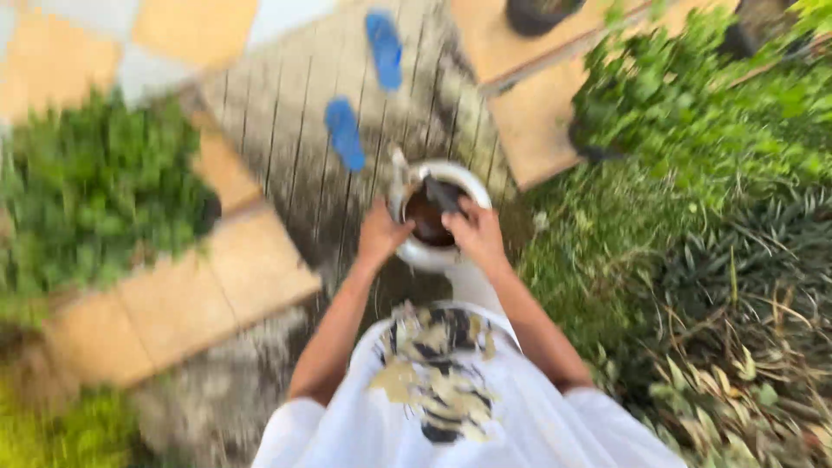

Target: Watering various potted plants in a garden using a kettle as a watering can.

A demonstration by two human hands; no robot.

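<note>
While the left hand [381, 234] grips the round white ceramic pot [433, 253] by its rim, right hand [475, 232] fingers clutch a dark trowel [442, 194] just inside; soil-filled, it looks heavy, breakable, best held underneath.

Round white pot [431, 253] of dark soil, upright on a white pedestal [475, 286], dark tool [444, 195] inside.

Plants [95, 191] flanking white pot [472, 184]
</note>
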